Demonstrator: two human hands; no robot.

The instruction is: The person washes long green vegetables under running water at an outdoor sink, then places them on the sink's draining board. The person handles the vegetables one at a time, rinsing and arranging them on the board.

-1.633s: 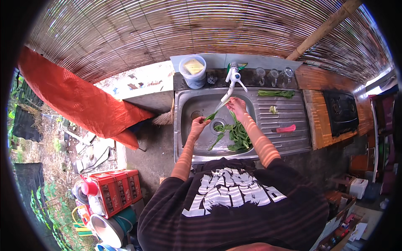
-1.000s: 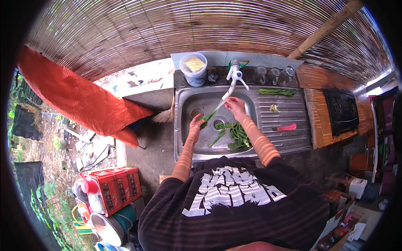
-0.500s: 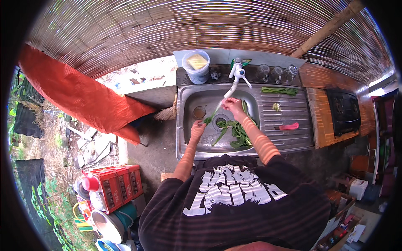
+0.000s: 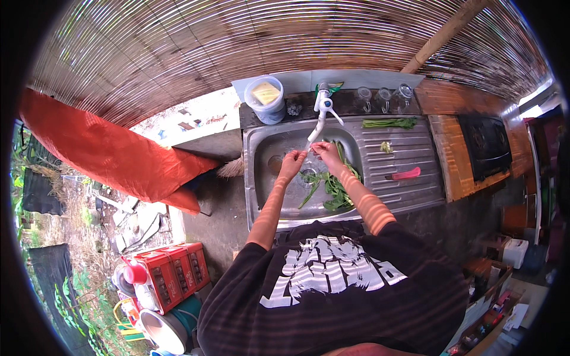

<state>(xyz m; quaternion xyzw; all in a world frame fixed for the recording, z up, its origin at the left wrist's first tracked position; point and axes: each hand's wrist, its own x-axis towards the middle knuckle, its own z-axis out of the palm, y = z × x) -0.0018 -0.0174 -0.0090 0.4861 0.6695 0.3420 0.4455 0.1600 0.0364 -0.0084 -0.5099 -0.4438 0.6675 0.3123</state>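
Beneath the white faucet (image 4: 320, 121), both my hands are close together over the steel sink (image 4: 249, 178). My left hand (image 4: 293, 161) has its fingers pinched; anything in them is too small to make out. Beside it, my right hand (image 4: 325, 152) is also closed, its fingertips nearly meeting the left ones under the spout. A thin pale streak shows there, and I cannot tell whether it is water or a stem. Leafy greens (image 4: 337, 194) lie in the sink's right half, partly under my right forearm. A round brownish cup (image 4: 275, 164) stands at the left, partly hidden by my left hand.
On the ridged drainboard (image 4: 424, 178) lie a bundle of green stalks (image 4: 389, 123), small pale-green bits (image 4: 386, 147) and a pink-handled knife (image 4: 406, 173). Behind stand a clear bucket (image 4: 265, 110) and glass mugs (image 4: 384, 99). A black stove (image 4: 485, 151) is at right.
My left hand has moved up and right to meet the right hand under the faucet. The green leaf at its fingers no longer shows. The whole view has shifted slightly.
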